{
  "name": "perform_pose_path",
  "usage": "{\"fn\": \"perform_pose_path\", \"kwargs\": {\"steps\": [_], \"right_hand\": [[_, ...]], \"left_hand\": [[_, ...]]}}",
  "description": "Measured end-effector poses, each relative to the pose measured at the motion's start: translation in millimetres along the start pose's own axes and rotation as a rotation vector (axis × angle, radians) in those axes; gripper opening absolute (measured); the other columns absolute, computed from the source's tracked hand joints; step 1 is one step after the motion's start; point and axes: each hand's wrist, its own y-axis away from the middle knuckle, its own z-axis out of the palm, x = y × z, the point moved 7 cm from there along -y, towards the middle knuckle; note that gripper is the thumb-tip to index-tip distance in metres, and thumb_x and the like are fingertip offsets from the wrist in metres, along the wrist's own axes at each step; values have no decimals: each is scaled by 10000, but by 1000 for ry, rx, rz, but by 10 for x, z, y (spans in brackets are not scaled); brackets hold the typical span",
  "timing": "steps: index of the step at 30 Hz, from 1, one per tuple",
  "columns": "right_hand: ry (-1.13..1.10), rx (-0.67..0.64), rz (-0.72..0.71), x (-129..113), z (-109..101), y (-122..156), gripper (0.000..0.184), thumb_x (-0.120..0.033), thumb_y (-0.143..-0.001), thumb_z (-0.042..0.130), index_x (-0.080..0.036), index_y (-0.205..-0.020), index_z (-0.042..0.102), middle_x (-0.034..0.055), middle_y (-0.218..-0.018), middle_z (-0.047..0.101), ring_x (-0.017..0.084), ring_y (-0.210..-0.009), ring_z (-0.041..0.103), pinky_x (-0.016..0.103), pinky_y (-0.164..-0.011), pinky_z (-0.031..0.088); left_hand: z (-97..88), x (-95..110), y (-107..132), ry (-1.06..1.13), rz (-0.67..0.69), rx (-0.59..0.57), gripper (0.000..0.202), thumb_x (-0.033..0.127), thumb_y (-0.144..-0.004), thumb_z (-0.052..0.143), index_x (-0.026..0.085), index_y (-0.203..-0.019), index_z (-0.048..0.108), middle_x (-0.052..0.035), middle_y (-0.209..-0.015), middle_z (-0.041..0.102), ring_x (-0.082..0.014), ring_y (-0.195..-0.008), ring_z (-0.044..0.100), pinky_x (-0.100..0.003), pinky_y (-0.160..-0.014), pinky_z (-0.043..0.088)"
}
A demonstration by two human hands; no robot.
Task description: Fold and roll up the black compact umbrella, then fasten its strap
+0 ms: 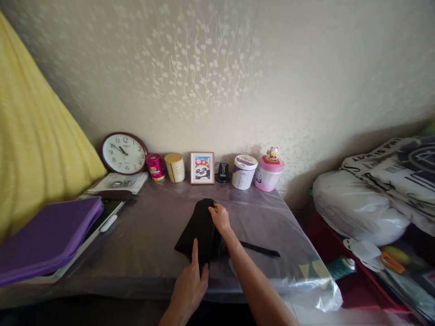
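Note:
On the plastic-covered table lies a black fabric item (201, 226) with a rounded far end, its exact kind not clear. My right hand (220, 217) grips its far right edge, fingers curled over the fabric. At the near edge is my left hand (190, 281), with the index finger stretched along the fabric and the thumb beside a dark bit of it; its other fingers are hidden. A black strap (260, 248) extends to the right from behind my right forearm and lies flat on the table.
Along the wall stand a clock (124, 154), a pink can (155, 167), a yellow-lidded can (175, 168), a framed panda picture (202, 168) and two tubs (244, 173). Purple folders (50, 235) lie left, near a yellow curtain (37, 113). A red bin (353, 290) and bags (360, 208) are right.

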Motion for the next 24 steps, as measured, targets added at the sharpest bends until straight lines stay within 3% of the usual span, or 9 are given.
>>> {"fn": "perform_pose_path", "kwargs": {"steps": [11, 18, 24], "right_hand": [[264, -72, -7, -237, 172, 106, 293, -269, -823, 448, -126, -1054, 556, 139, -906, 668, 237, -882, 617, 299, -725, 422], [382, -90, -190, -419, 306, 255, 271, -305, -859, 391, -216, -1071, 533, 67, -835, 679, 209, -784, 641, 281, -651, 436], [393, -122, -279, -436, 370, 347, 270, -302, -861, 403, -238, -1101, 508, 46, -845, 674, 172, -790, 633, 249, -651, 428]], "left_hand": [[39, 20, -9, -13, 17, -38, 639, 357, -885, 242, 108, -1374, -86, -118, -890, 672, -196, -752, 636, -258, -629, 386], [65, -17, -25, -102, -10, -42, 587, 352, -881, 247, 69, -1368, 80, -146, -905, 659, -230, -801, 631, -282, -639, 397], [3, -43, 9, -90, -26, 60, 660, 383, -878, 280, 56, -1366, -20, -160, -905, 659, -233, -772, 643, -278, -621, 412]]}}
